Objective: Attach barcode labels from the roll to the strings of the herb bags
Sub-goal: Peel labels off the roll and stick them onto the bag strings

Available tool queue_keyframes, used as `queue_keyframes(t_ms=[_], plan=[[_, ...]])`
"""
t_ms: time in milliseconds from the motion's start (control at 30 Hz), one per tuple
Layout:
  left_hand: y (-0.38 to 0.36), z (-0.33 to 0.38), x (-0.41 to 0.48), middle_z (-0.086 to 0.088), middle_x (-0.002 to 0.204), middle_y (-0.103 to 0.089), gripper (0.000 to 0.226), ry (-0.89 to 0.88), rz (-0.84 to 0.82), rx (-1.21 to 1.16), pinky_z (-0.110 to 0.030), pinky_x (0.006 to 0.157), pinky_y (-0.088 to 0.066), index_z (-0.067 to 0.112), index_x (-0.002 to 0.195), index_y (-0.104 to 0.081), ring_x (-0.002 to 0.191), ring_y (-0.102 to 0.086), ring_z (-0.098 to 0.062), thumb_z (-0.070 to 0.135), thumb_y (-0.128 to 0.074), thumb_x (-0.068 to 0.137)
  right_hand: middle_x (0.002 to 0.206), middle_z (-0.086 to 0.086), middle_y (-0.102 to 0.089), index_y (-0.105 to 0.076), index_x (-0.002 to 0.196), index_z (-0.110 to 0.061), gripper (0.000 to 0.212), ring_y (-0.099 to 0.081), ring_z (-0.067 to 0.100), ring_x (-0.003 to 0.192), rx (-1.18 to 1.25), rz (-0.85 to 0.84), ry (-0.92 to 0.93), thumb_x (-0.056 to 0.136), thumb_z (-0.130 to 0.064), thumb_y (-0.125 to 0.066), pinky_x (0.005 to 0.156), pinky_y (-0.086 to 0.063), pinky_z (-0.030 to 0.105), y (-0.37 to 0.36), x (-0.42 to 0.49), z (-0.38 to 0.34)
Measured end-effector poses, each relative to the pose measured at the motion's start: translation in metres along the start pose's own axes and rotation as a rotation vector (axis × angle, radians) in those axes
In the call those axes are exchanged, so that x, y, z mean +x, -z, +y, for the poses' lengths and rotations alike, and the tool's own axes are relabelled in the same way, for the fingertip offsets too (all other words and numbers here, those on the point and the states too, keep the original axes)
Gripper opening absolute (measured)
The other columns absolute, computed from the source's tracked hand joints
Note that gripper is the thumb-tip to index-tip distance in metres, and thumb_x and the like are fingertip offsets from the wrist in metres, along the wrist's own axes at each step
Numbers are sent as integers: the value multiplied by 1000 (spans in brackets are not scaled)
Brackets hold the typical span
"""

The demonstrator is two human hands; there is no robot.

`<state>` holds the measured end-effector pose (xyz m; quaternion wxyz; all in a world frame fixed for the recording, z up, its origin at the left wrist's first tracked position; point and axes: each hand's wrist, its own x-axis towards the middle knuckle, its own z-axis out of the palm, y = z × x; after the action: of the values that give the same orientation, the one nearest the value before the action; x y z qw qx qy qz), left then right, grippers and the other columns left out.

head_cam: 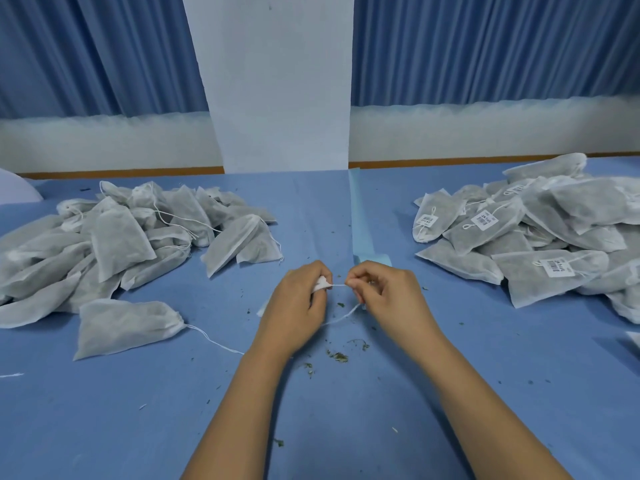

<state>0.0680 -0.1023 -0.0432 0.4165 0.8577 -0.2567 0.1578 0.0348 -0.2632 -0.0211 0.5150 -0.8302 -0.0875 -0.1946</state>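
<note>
Nearest the viewer, dry herb crumbs [337, 356] dot the blue surface [138, 410], just short of a thin white string [337, 285]. The left hand [294, 306] pinches a small white piece [321, 283] at the string's left end. The right hand [388, 296] pinches its right end, and slack loops beneath. Left of the string lies a single herb bag [124, 323], with bare surface between. Just beyond, a pale blue strip [358, 220] runs away. Farther out, an unlabelled pile [121, 237] sits left and a labelled pile [536, 244] right, both well apart from it. A white pillar [277, 81] and blue curtains [485, 46] stand behind.

Unlabelled bags [114, 237] left, labelled bags [540, 233] right (hands [298, 306] between).
</note>
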Motion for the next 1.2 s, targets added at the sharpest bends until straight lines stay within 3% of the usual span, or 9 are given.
queue_keyframes(t_ms=[133, 267, 600, 800, 900, 1000, 1067, 1133, 1200], plan=[[3, 3, -1, 9, 68, -52, 15, -23, -41, -19, -22, 55, -30, 36, 88, -48, 62, -45, -11, 26, -40, 82, 52, -7, -49, -63, 73, -18, 21, -42, 7, 47, -67, 15, 52, 87, -3, -62, 52, -33, 12, 10, 1, 2], [8, 0, -2, 9, 76, -58, 12, -46, 4, -61, -27, 59, -40, 40, 86, -52, 63, -51, -15, 47, -42, 89, 56, -18, -52, -74, 84, -10, 11, -51, 1, 49, -135, -73, 150, 86, -3, -66, 57, -35, 7, 16, -1, 3], [9, 6, -3, 14, 61, -62, 20, 58, -71, -237, -9, 55, -33, 30, 74, -66, 52, -48, 0, 21, -66, 92, 61, 2, -58, -73, 78, -3, 7, -41, 9, 58, -389, 138, 374, 80, 3, -70, 56, -33, 11, 28, 3, 11], [22, 11, -9, 7, 61, -67, 22, 86, -177, -360, -7, 55, -36, 26, 70, -72, 51, -53, 2, 18, -68, 90, 71, -11, -59, -74, 81, -6, 8, -50, 4, 61, -308, 51, 345, 82, 0, -70, 60, -36, 6, 35, 5, 16], [25, 18, -11, 3, 78, -75, 11, 71, -221, -511, -30, 68, -52, 26, 76, -78, 71, -68, -20, 28, -70, 84, 69, -5, -62, -74, 79, -6, 8, -51, 9, 60, -312, 106, 330, 81, 1, -70, 59, -36, 7, 35, 5, 15], [20, 23, -10, -6, 88, -76, 12, 46, -108, -686, -15, 69, -49, 31, 91, -80, 64, -63, -10, 32, -70, 82, 66, -2, -63, -75, 79, -7, 7, -49, 10, 58, -320, 43, 350, 82, -2, -70, 59, -36, 8, 26, 1, 11], [17, 21, -8, -13, 80, -64, 17, 128, 12, -726, -13, 62, -42, 32, 94, -79, 57, -45, -14, 35, -69, 81, 65, 0, -64, -75, 80, -7, 6, -51, 12, 55, -301, -64, 354, 83, -7, -70, 58, -41, 17, 20, -2, 9], [14, 18, -7, -2, 74, -61, 17, 138, 104, -644, -10, 60, -39, 32, 98, -78, 56, -44, -10, 26, -69, 85, 64, 2, -63, -75, 80, -7, 9, -52, 17, 55, -298, -123, 376, 85, -11, -69, 57, -41, 21, 17, -3, 7], [13, 16, -6, 17, 84, -73, 21, 74, 148, -497, -10, 73, -49, 28, 99, -76, 70, -64, 2, 12, -68, 88, 63, 2, -63, -75, 80, -7, 10, -50, 17, 55, -304, -140, 406, 85, -13, -68, 57, -38, 18, 17, -3, 6]])
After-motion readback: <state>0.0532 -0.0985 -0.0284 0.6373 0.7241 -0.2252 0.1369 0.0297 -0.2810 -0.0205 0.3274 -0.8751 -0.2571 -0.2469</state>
